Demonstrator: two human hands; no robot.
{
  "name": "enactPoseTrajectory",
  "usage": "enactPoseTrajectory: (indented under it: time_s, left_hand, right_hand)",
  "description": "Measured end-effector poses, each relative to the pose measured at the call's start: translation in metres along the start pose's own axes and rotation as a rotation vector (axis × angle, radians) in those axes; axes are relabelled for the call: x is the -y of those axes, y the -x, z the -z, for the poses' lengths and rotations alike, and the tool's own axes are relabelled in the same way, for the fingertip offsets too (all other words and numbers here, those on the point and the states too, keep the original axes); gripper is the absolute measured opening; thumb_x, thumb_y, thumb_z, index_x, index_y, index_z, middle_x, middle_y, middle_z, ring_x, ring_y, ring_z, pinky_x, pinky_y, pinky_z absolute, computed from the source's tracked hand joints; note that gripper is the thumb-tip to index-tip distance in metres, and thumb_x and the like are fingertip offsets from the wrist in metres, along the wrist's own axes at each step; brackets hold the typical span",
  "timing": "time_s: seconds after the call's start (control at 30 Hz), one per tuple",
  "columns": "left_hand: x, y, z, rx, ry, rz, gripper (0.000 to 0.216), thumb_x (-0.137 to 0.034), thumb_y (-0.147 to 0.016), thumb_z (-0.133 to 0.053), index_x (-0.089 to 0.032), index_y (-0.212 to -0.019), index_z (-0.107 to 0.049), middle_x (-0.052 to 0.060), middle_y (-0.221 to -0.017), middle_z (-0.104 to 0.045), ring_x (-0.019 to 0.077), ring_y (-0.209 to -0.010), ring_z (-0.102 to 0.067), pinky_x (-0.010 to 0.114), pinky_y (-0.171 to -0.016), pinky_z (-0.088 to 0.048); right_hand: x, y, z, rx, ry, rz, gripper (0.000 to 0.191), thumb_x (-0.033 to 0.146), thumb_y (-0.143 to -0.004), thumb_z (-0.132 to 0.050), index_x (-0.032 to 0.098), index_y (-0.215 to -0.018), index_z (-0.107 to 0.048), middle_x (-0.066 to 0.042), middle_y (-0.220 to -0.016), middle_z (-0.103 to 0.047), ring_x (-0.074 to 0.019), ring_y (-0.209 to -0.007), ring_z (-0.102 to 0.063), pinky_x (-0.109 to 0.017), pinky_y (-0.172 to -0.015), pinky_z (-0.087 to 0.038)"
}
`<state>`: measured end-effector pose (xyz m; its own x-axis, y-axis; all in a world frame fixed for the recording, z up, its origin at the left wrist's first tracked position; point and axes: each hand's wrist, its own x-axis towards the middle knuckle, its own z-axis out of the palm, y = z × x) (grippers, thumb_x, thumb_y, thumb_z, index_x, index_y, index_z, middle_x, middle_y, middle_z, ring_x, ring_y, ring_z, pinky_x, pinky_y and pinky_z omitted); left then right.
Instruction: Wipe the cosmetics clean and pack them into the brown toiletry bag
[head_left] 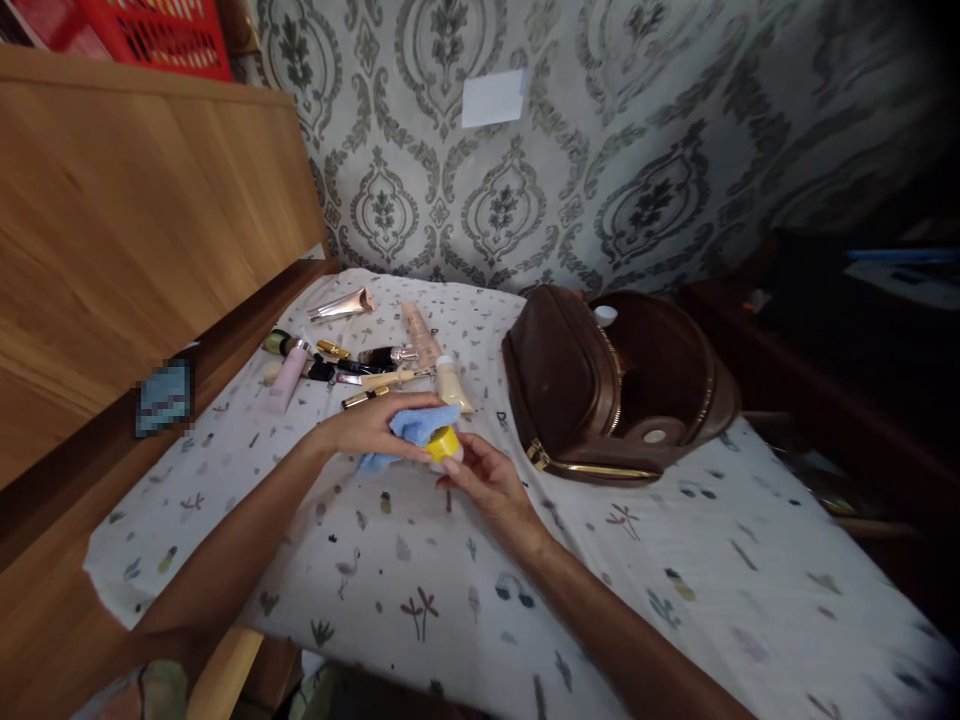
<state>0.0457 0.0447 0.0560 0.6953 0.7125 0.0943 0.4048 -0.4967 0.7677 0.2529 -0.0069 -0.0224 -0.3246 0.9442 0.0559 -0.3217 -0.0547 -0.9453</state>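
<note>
My left hand (371,425) is closed on a blue cloth (414,428), pressing it against a small container with a yellow lid (444,444). My right hand (487,478) grips that container from below, fingers wrapped round it. Both hands meet above a white patterned sheet (420,580). Just beyond them lie several cosmetics: a pink tube (287,375), a rose-gold tube (341,306), a cream tube (452,385) and dark slim items (375,362).
An open brown pouch with a gold zipper (615,385) sits to the right on the sheet. A wooden headboard (135,230) runs along the left. Patterned wallpaper (600,130) is behind. A red crate (161,35) stands at top left.
</note>
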Motion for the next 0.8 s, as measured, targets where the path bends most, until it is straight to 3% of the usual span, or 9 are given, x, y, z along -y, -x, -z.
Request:
enactPoseTrajectory:
  time_s: [0.13,0.33,0.47,0.67,0.8]
  left_hand:
    - [0.0,-0.007,-0.008,0.029,-0.032,-0.048,0.048,-0.046,-0.081,-0.073,-0.02,-0.121,-0.066,0.007,-0.114,-0.068,0.0262,-0.107,-0.062,0.036,-0.094,-0.048]
    - [-0.003,-0.008,-0.015,-0.028,-0.019,0.022,0.051,-0.053,-0.08,-0.072,-0.02,-0.117,-0.064,0.007,-0.11,-0.067,0.025,-0.099,-0.061,0.035,-0.087,-0.049]
    - [-0.004,-0.008,-0.021,-0.031,0.032,0.075,0.043,-0.055,-0.084,-0.067,-0.018,-0.105,-0.062,0.001,-0.091,-0.062,0.018,-0.081,-0.058,0.027,-0.071,-0.047]
    - [0.004,-0.012,-0.024,-0.091,-0.018,0.071,0.04,-0.056,-0.086,-0.061,-0.017,-0.079,-0.055,-0.002,-0.075,-0.052,0.015,-0.07,-0.05,0.026,-0.062,-0.041]
    - [0.003,-0.012,-0.024,-0.089,-0.016,0.059,0.037,-0.054,-0.086,-0.064,-0.018,-0.092,-0.057,-0.001,-0.082,-0.056,0.0168,-0.076,-0.054,0.027,-0.068,-0.044]
  right_hand:
    - [-0.003,0.0,0.005,-0.076,0.014,0.022,0.043,0.045,-0.068,-0.084,0.024,-0.101,-0.066,-0.003,-0.099,-0.073,-0.0171,-0.083,-0.068,-0.029,-0.067,-0.059]
    - [0.003,-0.004,0.011,-0.068,0.112,0.09,0.041,0.046,-0.069,-0.084,0.022,-0.096,-0.064,-0.003,-0.094,-0.074,-0.0179,-0.084,-0.069,-0.034,-0.08,-0.058]
    - [0.0,-0.003,0.014,-0.094,0.204,0.17,0.045,0.043,-0.066,-0.086,0.023,-0.096,-0.06,-0.002,-0.093,-0.072,-0.0186,-0.084,-0.069,-0.034,-0.08,-0.057]
    - [-0.006,0.0,0.015,-0.179,0.45,0.314,0.039,0.037,-0.076,-0.078,0.023,-0.106,-0.059,-0.004,-0.096,-0.069,-0.0195,-0.084,-0.066,-0.035,-0.079,-0.055]
    - [-0.006,0.0,0.017,-0.231,0.57,0.403,0.035,0.028,-0.077,-0.075,0.023,-0.108,-0.06,-0.005,-0.099,-0.066,-0.0209,-0.088,-0.064,-0.036,-0.08,-0.054]
